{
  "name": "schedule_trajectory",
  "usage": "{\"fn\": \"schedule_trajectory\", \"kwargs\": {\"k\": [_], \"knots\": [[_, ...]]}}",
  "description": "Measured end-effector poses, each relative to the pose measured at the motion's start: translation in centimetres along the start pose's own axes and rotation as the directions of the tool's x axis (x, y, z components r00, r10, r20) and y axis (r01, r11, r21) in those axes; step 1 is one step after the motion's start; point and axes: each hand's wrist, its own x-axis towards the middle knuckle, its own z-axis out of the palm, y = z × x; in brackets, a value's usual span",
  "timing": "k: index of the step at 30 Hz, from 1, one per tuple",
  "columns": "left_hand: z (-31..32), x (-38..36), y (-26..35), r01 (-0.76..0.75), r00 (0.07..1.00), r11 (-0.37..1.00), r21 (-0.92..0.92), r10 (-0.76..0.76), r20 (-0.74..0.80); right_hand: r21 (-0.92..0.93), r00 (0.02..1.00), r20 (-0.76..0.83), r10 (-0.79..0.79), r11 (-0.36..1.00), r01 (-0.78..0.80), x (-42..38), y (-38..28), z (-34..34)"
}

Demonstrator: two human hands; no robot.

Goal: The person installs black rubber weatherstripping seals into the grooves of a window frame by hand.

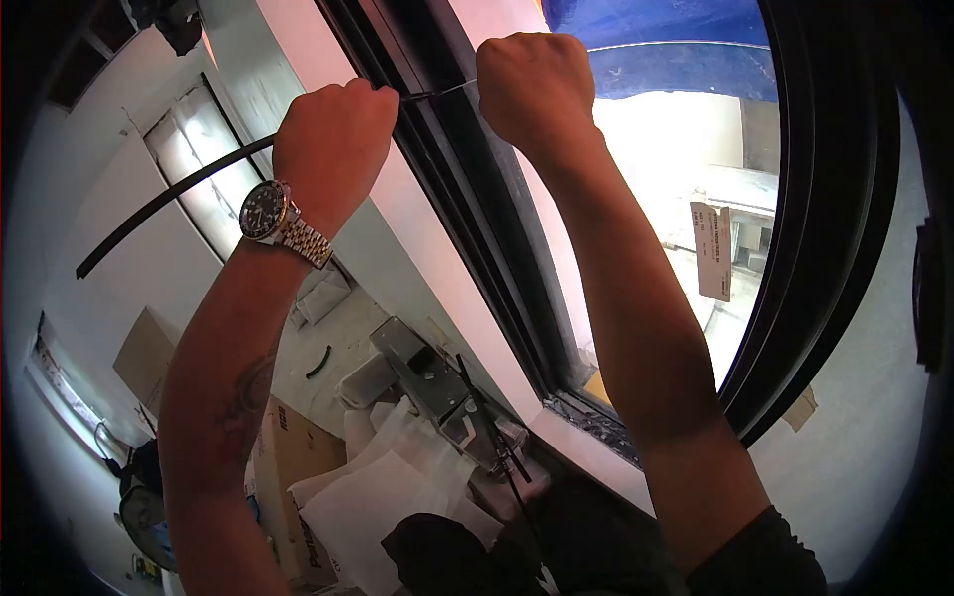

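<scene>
My left hand (333, 149), with a metal watch (265, 212) on its wrist, is closed round a black strip (174, 194). One end of the strip curves out to the left and down. A short dark piece shows right of this fist, over the black window frame (477, 209). My right hand (537, 84) is a raised fist on the other side of the frame. A thin light line runs from near the left fist to the right one; what the right fingers hold is hidden.
Beyond the window hang a blue sheet (676, 50) and a label (712, 251) on the glass. Below are a cardboard box (288, 477), white foam sheets (383, 507), a grey metal case (417, 363) and black rods (487, 412). A short black piece (319, 363) lies on the floor.
</scene>
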Motion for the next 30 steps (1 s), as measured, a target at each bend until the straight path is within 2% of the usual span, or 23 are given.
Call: {"fn": "schedule_trajectory", "kwargs": {"k": [1, 2, 8, 10, 16, 18, 19, 20, 21, 22, 25, 26, 28, 30], "knots": [[0.1, 0.0, 0.0, -0.001, 1.000, 1.000, 0.001, 0.001, 0.001, -0.030, 0.998, 0.067, 0.019, 0.999, -0.017, 0.0, -0.1, -0.3], [0.3, -0.2, 0.0, -0.018, 1.000, 1.000, 0.015, 0.018, -0.019, -0.028, 0.998, 0.067, 0.020, 0.999, -0.018, 0.0, -0.1, -0.2], [1.7, -1.3, 0.9, -0.048, 0.989, 0.985, 0.163, 0.070, -0.133, -0.021, 1.000, -0.004, 0.018, 1.000, -0.018, -0.2, 0.0, 0.8], [2.3, -1.8, 1.2, -0.051, 0.980, 0.977, 0.205, 0.089, -0.176, 0.055, 0.990, -0.141, -0.009, 0.998, 0.017, -0.2, 0.2, 1.3], [3.2, -2.1, 1.7, -0.053, 0.979, 0.975, 0.214, 0.094, -0.182, 0.064, 0.992, -0.122, -0.020, 0.998, 0.028, -0.4, 0.3, 1.0], [3.2, -2.3, 1.4, -0.043, 0.985, 0.998, 0.036, 0.048, -0.166, 0.061, 0.992, -0.124, -0.011, 0.998, 0.019, -0.3, 0.3, 1.2], [2.9, -2.1, 1.0, -0.043, 0.985, 0.998, 0.036, 0.049, -0.164, 0.055, 0.991, -0.133, -0.002, 0.998, 0.009, -0.3, 0.2, 0.9], [2.3, -1.8, 0.4, -0.026, 0.996, 0.999, -0.046, 0.022, -0.082, 0.056, 0.991, -0.132, 0.000, 0.998, 0.008, -0.3, 0.0, 0.5], [1.9, -1.5, 0.0, -0.001, 1.000, 0.992, -0.125, 0.001, 0.002, 0.019, 0.999, -0.032, 0.018, 1.000, -0.017, -0.3, -0.1, 0.1], [1.7, -1.2, -0.1, -0.001, 1.000, 0.992, -0.124, 0.001, 0.002, -0.021, 0.997, 0.067, 0.038, 0.999, -0.037, -0.3, -0.3, -0.3], [1.9, -1.2, -0.4, -0.017, 1.000, 0.996, -0.084, 0.017, -0.001, -0.029, 0.998, 0.059, 0.038, 0.999, -0.036, -0.3, -0.2, -0.3], [2.4, -1.5, -0.7, -0.032, 0.999, 0.989, -0.147, 0.027, -0.032, -0.027, 0.998, 0.059, 0.038, 0.999, -0.037, -0.3, -0.1, 0.1], [2.8, -2.0, -0.6, -0.047, 0.997, 0.977, -0.207, 0.034, -0.064, 0.063, 0.989, -0.147, -0.020, 0.998, 0.029, -0.3, 0.3, 1.1], [2.7, -2.6, -0.3, -0.010, 0.998, 0.978, -0.208, -0.004, -0.069, 0.049, 0.988, -0.155, -0.020, 0.998, 0.028, -0.4, 0.4, 1.4]]}}
